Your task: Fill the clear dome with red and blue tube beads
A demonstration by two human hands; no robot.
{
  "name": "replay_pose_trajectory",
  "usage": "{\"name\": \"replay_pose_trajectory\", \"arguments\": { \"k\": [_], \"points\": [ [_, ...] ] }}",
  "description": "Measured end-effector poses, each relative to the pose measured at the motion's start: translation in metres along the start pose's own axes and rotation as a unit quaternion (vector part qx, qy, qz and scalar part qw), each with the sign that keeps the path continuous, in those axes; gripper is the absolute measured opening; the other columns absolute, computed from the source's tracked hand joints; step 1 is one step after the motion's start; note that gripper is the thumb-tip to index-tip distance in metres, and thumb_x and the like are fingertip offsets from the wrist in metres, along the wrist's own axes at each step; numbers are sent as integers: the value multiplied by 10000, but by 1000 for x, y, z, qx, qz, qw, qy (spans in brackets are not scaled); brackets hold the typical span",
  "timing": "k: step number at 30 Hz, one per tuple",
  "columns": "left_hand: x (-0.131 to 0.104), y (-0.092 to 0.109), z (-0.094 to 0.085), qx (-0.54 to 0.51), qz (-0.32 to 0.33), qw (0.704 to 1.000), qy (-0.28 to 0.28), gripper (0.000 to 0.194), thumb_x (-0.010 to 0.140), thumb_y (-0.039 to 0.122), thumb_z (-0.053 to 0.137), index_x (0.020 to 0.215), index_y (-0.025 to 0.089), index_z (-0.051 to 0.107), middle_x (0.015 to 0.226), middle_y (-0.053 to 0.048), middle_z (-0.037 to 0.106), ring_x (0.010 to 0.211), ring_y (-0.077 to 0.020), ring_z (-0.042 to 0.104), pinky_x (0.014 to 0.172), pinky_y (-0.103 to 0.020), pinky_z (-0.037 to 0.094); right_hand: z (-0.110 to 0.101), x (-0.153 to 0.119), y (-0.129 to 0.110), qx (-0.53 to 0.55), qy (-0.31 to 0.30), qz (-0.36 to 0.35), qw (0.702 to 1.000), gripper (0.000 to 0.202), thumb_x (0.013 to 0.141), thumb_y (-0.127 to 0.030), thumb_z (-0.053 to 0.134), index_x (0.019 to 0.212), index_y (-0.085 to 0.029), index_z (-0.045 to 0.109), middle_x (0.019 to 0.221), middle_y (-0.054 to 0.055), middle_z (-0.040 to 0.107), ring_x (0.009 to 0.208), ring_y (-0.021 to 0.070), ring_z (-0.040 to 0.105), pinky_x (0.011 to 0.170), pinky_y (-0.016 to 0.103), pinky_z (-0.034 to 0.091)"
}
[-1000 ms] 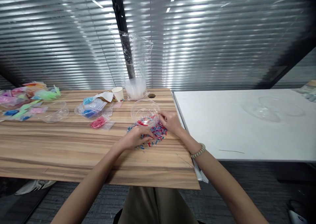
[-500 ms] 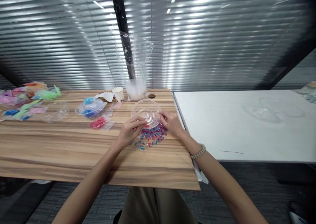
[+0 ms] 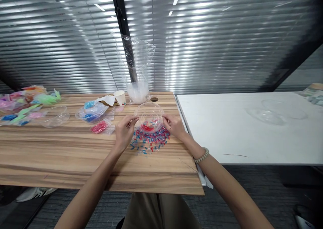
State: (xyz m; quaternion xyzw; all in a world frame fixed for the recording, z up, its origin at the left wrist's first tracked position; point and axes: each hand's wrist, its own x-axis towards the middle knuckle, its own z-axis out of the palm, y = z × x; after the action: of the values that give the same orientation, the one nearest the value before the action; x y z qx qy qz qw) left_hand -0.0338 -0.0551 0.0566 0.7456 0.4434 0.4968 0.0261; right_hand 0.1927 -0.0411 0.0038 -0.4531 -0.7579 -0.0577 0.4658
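Observation:
A round clear plastic bowl (image 3: pixel 149 112) is held tilted by its rim between my two hands. My left hand (image 3: pixel 124 132) pinches the left side of the rim between thumb and fingers. On the opposite side, my right hand (image 3: pixel 174 125), with a beaded bracelet at the wrist, grips the rim the same way. Below the bowl's near edge lies a spread heap of small red and blue capsule-like pieces (image 3: pixel 151 138), with a few scattered towards me. Red pieces show through the bowl's near side; whether they lie inside or behind it I cannot tell.
Behind the bowl stand a paper cup (image 3: pixel 120 98) and a bag of white bowls (image 3: pixel 138 91). To the left are a bag of pink-red bits (image 3: pixel 99 126), a filled clear bowl (image 3: pixel 92 113) and colourful bags (image 3: pixel 32 101). Clear plastic pieces (image 3: pixel 274 114) lie on the white table (image 3: pixel 214 135).
My left hand has moved left, from the bowl's near side to its left rim. More of the red and blue pieces now show. My right hand keeps its grip on the rim.

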Motion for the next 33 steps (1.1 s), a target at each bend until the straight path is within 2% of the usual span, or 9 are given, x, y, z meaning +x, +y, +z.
{"name": "replay_pose_trajectory", "arguments": {
  "k": [7,12,15,20,28,31,33],
  "points": [
    [-5,-5,5,-8,-25,999,-39,111,807,225,544,804,178,645,780,-5,677,587,-94,532,558,-201,420,-2,1,-4,11,2,-6,1000,203,843,-206,452,914,-176,640,808,61,686,708,166,620,658,278,466],
    [-9,-16,10,32,0,991,-127,115,791,216,549,805,197,662,771,0,686,589,-107,553,566,-210,412,-2,1,-6,11,10,-18,1000,197,849,-222,455,882,-169,642,744,52,676,658,156,610,620,264,454],
    [-10,-19,11,48,9,987,-154,122,796,221,554,825,206,671,815,-8,701,650,-128,596,615,-222,431,-4,2,-9,14,14,-31,999,198,847,-211,452,866,-159,642,716,52,669,629,152,602,595,258,445],
    [-10,-18,11,60,20,985,-158,133,820,258,549,849,206,668,850,-22,700,756,-158,625,672,-243,443,-5,3,-11,26,21,-46,998,191,835,-190,458,872,-156,642,724,54,673,627,151,602,586,257,446],
    [-10,-18,12,77,93,978,-168,137,835,168,516,814,185,651,830,-34,671,812,-173,571,709,-269,432,-6,2,-12,33,26,-55,998,176,827,-183,467,867,-160,637,733,53,677,646,153,612,604,258,457],
    [-8,-14,11,56,102,982,-148,136,842,167,509,847,185,644,838,-35,663,837,-171,556,735,-272,425,-6,3,-12,34,45,-58,997,169,830,-179,462,866,-166,627,749,48,682,667,153,620,623,261,464],
    [-5,-11,7,31,80,989,-123,115,841,192,523,846,174,636,827,-36,650,813,-159,554,723,-258,421,-5,2,-10,31,64,-50,996,163,828,-174,463,855,-165,623,761,51,685,676,159,624,625,266,464]
  ]
}}
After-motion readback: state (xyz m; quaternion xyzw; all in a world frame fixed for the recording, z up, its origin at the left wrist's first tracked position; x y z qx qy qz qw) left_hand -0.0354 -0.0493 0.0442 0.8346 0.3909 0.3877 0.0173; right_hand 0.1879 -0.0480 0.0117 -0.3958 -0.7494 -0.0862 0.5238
